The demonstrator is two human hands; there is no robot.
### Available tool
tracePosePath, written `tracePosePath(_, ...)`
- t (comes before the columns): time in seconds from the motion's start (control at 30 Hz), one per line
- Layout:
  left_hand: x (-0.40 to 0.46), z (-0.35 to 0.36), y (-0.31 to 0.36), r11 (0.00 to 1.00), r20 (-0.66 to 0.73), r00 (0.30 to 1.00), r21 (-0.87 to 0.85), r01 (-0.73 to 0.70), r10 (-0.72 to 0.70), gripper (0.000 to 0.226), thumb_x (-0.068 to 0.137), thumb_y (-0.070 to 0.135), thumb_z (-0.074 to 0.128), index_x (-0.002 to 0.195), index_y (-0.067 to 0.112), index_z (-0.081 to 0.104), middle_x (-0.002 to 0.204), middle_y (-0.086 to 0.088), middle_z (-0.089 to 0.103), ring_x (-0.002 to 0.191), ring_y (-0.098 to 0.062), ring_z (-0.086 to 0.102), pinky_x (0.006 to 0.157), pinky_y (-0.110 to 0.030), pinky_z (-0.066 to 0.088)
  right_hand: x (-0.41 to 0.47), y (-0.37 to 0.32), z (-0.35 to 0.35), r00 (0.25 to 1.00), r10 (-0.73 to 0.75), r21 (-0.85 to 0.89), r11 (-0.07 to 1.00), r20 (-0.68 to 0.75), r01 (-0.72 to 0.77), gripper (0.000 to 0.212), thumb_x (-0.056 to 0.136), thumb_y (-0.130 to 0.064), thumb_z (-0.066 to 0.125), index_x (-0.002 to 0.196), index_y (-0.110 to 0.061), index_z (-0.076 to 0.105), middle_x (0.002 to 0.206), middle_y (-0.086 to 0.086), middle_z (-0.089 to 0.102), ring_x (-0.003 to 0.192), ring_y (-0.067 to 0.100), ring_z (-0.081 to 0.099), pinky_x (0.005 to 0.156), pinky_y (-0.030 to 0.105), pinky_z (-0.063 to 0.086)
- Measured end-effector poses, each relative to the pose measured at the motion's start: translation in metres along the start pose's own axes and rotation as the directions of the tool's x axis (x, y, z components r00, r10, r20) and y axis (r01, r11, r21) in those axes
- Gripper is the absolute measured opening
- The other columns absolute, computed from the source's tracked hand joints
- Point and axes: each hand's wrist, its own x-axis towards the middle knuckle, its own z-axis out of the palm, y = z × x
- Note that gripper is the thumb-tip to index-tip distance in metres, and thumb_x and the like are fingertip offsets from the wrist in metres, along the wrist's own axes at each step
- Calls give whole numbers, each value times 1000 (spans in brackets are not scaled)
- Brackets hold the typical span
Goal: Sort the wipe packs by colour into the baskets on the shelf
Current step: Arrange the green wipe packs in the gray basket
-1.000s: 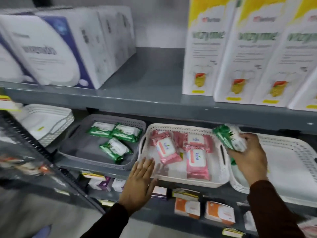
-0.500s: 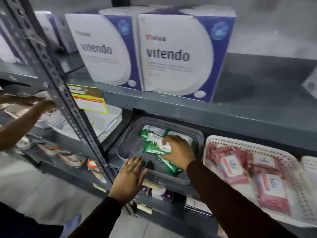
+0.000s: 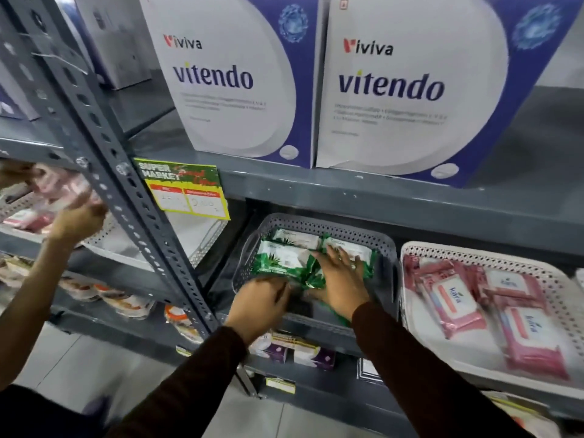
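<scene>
**Green packs going into the grey basket**

A grey metal shelf (image 3: 363, 197) in a shop aisle carries two baskets side by side, with large white-and-blue boxes (image 3: 240, 80) on the level above and a yellow price tag (image 3: 186, 189) hanging from that level's front edge. The grey basket (image 3: 382, 248) sits left of the white basket (image 3: 565, 289), their rims nearly touching. Green wipe packs (image 3: 281, 257) lie in the grey one; pink wipe packs (image 3: 458, 301) fill the white one.

Both hands are in the grey basket, at its front edge. The right hand (image 3: 339, 281) lies flat, fingers spread, pressing on a green pack. The left hand (image 3: 262, 303) is curled at the near end of the same heap; whether it grips a pack I cannot tell, as it is blurred.

The step looks like settling a green pack among its fellows. Next, I judge, the hands should let go, lift clear, and fetch another unsorted pack.

Beyond the upright post (image 3: 104, 172) at the left, another person's hand (image 3: 79, 216) works at a neighbouring shelf.
</scene>
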Motion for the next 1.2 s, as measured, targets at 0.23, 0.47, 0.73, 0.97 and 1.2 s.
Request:
tracePosePath(0.23,64,26,-24,976,282,959,213,-44,-18,62,98,33,48,154,26,22,163,-2,12,148,-30,13,118,-41,17,-29,23,-13,994,91,-14,996,63,-90,69,77,-53,72,139,-32,52,143,0,56,131,24,50,108,41,40)
tracePosePath(0.47,65,40,-39,981,415,910,165,-103,26,58,99,36,50,152,34,26,159,-1,28,142,-34,28,109,-47,34,-32,50,-6,992,37,52,998,118,-44,64,92,-1,57,149,-27,41,163,-2,25,149,23,28,122,41,24)
tracePosePath(0.73,67,48,-34,984,422,905,134,-114,47,58,104,37,38,155,32,11,163,2,4,148,-33,2,117,-47,2,-25,38,6,924,31,-15,1000,380,-27,71,101,-53,28,153,-38,-18,159,-2,-34,143,35,-36,113,62,-19)
tracePosePath(0.97,70,51,-36,984,464,886,158,-87,4,57,104,43,32,155,31,11,163,3,0,148,-31,2,117,-50,6,-21,30,3,905,64,13,997,421,-76,74,96,-62,29,153,-41,-14,161,-6,-30,145,31,-32,114,62,-18)
tracePosePath(1.2,81,45,69,986,150,975,-61,-157,164,44,98,40,43,133,17,57,129,-13,63,117,-32,57,99,-40,45,-94,88,-37,906,262,430,897,-333,-101,41,93,-20,58,134,-26,60,145,-4,54,126,17,56,110,31,39)
